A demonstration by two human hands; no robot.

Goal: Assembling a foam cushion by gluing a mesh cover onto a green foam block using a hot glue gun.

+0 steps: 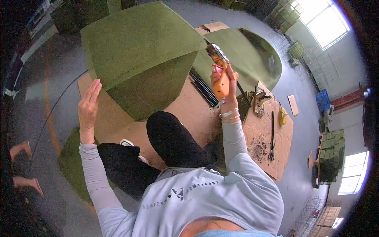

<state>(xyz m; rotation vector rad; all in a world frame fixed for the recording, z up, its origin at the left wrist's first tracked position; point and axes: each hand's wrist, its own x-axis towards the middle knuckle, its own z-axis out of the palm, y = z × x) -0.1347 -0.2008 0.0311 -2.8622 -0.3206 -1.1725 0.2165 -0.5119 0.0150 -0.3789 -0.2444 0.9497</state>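
My right hand [230, 85] is wrapped round an orange hot glue gun [222, 85], its dark-stained nozzle end pointing up and away, near the right corner of a large olive-green box-shaped piece [146, 43]. A black stick runs down beside that hand. Out to the left, my left hand [88, 108] is raised with its fingers stretched and held together, holding nothing. It is close to the left edge of the green piece; whether they touch I cannot tell. The green piece stands tilted over a cardboard sheet [112, 128] before my knees. Several black sticks [203, 90] lie on the cardboard.
On the right, another cardboard sheet [260, 130] carries black smears, scissors [271, 156] and a yellow object [282, 116]. A rounded green piece [248, 55] lies behind. A black cable [59, 100] crosses the floor at left, near another person's feet [27, 185]. Green stacks [331, 156] stand far right.
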